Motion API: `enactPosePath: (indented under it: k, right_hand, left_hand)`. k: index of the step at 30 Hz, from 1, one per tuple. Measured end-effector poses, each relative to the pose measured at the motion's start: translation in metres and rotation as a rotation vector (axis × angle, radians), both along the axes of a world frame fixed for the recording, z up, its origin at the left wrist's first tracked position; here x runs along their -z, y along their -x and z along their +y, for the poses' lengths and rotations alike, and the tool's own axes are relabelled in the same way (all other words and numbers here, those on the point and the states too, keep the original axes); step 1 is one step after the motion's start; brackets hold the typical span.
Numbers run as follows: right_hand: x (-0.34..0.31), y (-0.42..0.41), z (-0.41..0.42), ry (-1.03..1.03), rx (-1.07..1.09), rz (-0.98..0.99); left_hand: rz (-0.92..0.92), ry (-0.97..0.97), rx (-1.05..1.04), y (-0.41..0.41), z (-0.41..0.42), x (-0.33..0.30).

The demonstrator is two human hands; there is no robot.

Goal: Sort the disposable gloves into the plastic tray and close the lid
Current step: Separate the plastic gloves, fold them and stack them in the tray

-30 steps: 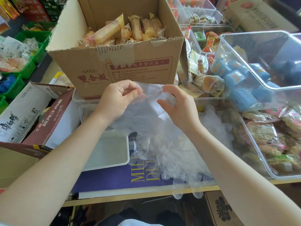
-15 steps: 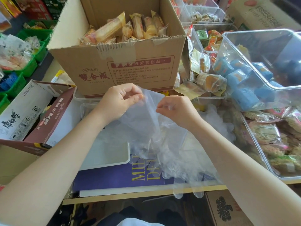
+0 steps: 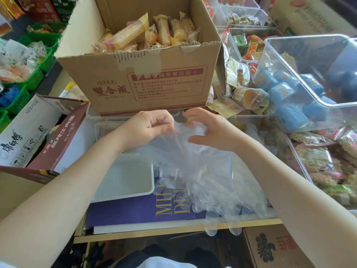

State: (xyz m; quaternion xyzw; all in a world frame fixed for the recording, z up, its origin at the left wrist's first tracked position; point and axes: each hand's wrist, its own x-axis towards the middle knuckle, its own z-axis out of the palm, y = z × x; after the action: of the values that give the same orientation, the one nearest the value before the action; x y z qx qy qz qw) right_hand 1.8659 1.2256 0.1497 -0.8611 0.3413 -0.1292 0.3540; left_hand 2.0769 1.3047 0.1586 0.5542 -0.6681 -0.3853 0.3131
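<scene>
A bunch of clear disposable gloves (image 3: 201,171) hangs in front of me, their fingers dangling past the table's front edge. My left hand (image 3: 148,128) pinches the gloves' top edge between thumb and fingers. My right hand (image 3: 210,128) holds the same edge from the right with curled fingers. The white plastic tray (image 3: 125,178) lies below my left forearm, partly hidden by it. A clear lid or second clear tray (image 3: 102,128) sits just behind it. More crumpled gloves (image 3: 255,132) lie to the right of my right hand.
A snack-filled cardboard box (image 3: 146,80) stands right behind my hands. Clear bins (image 3: 309,74) of wrapped snacks crowd the right. A purple book (image 3: 154,211) lies under the tray. Cartons (image 3: 38,132) and green baskets (image 3: 29,78) sit on the left.
Both hands have come closer together at the gloves' top edge and lifted slightly toward the cardboard box. The glove bunch hangs lower and more spread out beneath them.
</scene>
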Motion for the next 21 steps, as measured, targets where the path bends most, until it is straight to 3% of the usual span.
enactPosePath:
  k: [7,14,17,21]
  right_hand:
    - [-0.008,-0.010,0.001,0.138,0.102,0.037]
    - [-0.016,-0.001,-0.007,0.088,0.088,0.178]
    - [-0.012,0.007,-0.009,-0.106,0.195,0.060]
    - [-0.002,0.010,-0.005,-0.404,0.438,-0.261]
  left_hand:
    - [0.042,-0.014,-0.063,0.002,-0.003,0.003]
    - [0.037,0.065,-0.225,-0.002,-0.003,-0.001]
    - [0.119,0.109,-0.321,-0.008,-0.005,0.002]
    - [0.293,0.064,-0.411,-0.007,-0.006,0.003]
